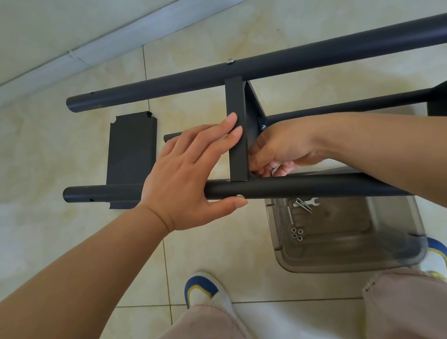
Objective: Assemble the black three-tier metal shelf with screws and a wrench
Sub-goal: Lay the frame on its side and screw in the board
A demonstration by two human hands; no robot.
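Across the tiled floor (228,252) lies the black shelf frame (287,59), and we take its near pole (290,185) as our landmark: our left hand (186,180) rests on that pole with straight fingers laid flat against the upright shelf panel (237,135) and the thumb beside a screw head (239,196). Just beyond the pole, behind the panel, our right hand (280,150) has its fingers curled in at the joint, though we cannot tell what they hold. Below the pole sits a clear plastic tray (401,256) holding the wrench (308,202), screws (290,214) and nuts (297,234), while a loose panel (130,150) lies beyond the pole's left end.
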